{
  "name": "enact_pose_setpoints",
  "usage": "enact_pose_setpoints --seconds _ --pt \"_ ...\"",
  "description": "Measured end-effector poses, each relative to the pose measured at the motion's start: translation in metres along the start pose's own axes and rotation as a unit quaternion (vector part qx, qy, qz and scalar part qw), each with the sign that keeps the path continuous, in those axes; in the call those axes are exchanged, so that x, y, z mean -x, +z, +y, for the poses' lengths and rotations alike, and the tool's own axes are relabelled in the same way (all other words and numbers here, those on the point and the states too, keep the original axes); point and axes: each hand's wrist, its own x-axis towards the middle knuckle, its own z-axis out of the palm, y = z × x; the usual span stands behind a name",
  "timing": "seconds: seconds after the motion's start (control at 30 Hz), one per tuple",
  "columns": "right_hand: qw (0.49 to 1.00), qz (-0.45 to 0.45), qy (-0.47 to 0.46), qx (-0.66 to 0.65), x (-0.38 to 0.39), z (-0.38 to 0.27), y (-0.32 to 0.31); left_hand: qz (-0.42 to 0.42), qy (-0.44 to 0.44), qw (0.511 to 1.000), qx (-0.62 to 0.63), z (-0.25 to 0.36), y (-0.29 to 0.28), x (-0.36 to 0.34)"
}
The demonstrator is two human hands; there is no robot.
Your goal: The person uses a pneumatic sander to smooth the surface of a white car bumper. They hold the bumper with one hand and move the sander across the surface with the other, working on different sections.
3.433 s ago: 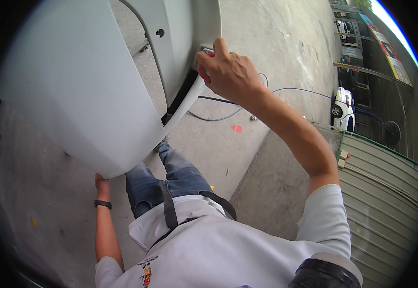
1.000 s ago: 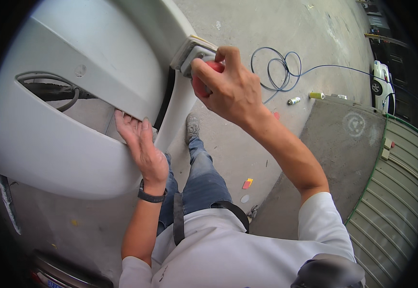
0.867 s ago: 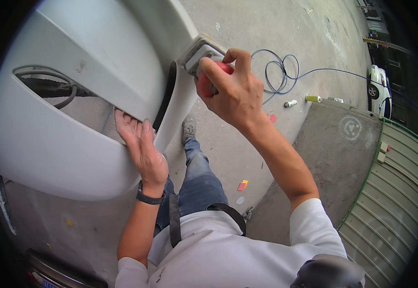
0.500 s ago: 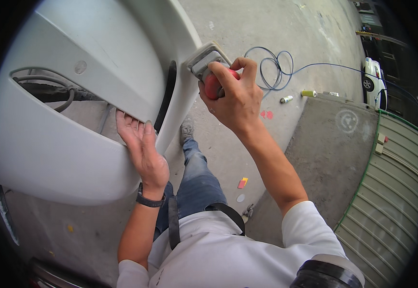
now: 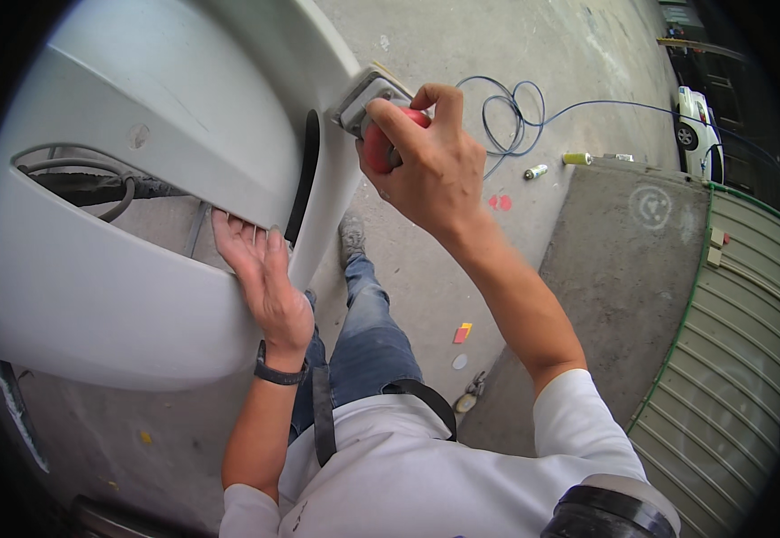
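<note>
A pale grey car bumper fills the left side, with a long opening and a black strip near its right end. My left hand is hooked under the opening's lower right border, fingers reaching beneath the panel and thumb beside its edge. My right hand grips a hand sander by its rounded red top. The sander's flat grey rectangular pad lies against the bumper's outer right edge. Its underside is hidden from view.
A blue hose lies coiled on the concrete floor and runs off right. A small can and a yellow-green roll lie beyond my right forearm. Ribbed metal sheeting borders the right; a white car stands far back.
The sander has moved a little farther up along the bumper's right edge with my right hand. My left hand keeps its hold. The whole view has shifted slightly.
</note>
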Motion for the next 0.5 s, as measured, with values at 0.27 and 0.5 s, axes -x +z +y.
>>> enact_pose_setpoints --seconds 0.27,0.5 --pt "0.99 0.111 -0.021 -0.078 -0.026 -0.014 0.024 -0.021 -0.006 1.0 0.003 -0.002 -0.005 -0.002" --pt "0.977 0.101 0.109 -0.151 0.052 0.023 0.054 -0.006 -0.015 1.0 -0.002 -0.005 -0.006 0.0"
